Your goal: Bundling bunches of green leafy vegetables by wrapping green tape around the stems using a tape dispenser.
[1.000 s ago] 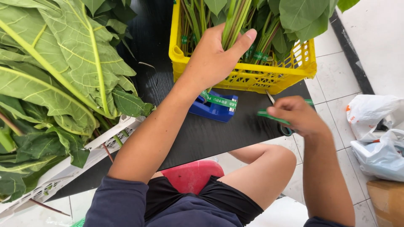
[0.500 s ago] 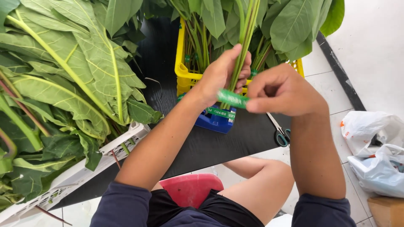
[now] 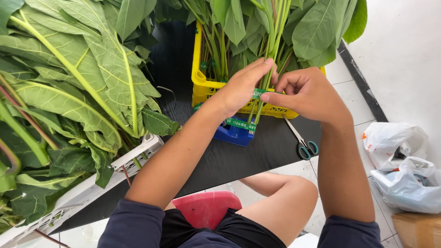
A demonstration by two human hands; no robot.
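Green tape point(image 3: 258, 93) wraps the stems point(image 3: 271, 50), pinched between right hand point(image 3: 308, 93) fingers and pressed by left hand point(image 3: 241, 87) fingers, above the worktop point(image 3: 229, 160).

hands: 2 — left hand point(image 3: 241, 89), right hand point(image 3: 308, 94)
scissors point(image 3: 301, 141): 1
yellow crate point(image 3: 202, 85): 1
blue tape dispenser point(image 3: 234, 131): 1
plastic bags point(image 3: 404, 170): 2

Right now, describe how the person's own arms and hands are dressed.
Both hands are bare: no gloves, rings or watch show on the left hand or the right hand. The forearms are uncovered too. Dark navy fabric sleeves, pushed up above the elbows, cover only the upper arms on both sides.
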